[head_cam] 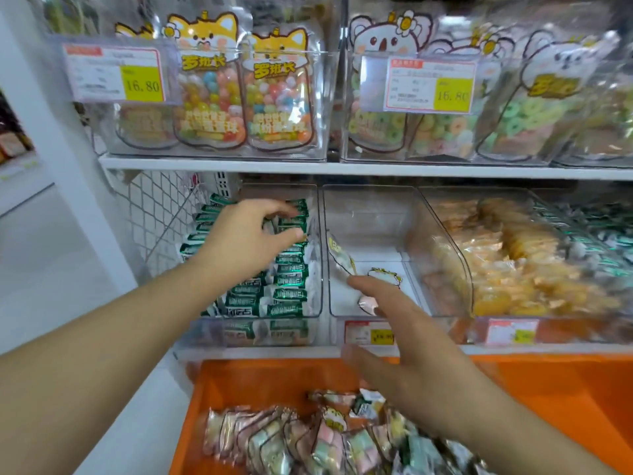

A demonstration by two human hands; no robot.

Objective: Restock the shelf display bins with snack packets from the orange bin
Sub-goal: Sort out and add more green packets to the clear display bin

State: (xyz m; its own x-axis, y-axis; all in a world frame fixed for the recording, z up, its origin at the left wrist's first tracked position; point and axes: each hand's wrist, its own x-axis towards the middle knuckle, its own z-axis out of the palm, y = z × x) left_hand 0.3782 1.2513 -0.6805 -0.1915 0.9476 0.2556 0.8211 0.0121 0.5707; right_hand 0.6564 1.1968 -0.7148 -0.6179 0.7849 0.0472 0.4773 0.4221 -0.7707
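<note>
While the left hand (246, 234) reaches into the clear bin of green packets (274, 269), fingers loosely curled, holding nothing visible, the right hand (404, 354) hovers with fingers spread wide before the middle bin (370, 207) containing three packets. Orange bin (548, 399) below holds more packets (308, 440).

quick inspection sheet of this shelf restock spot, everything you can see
surface: white shelf with clear display bins
job's things: orange bin below, holding mixed snack packets; left bin full of green packets; middle bin nearly empty; next bin holds orange packets
clutter: nothing seen
grippers: left hand over the green packets, fingers curled; right hand open, reaching toward the middle bin
cables: nothing seen
surroundings: candy bags and price tags above
</note>
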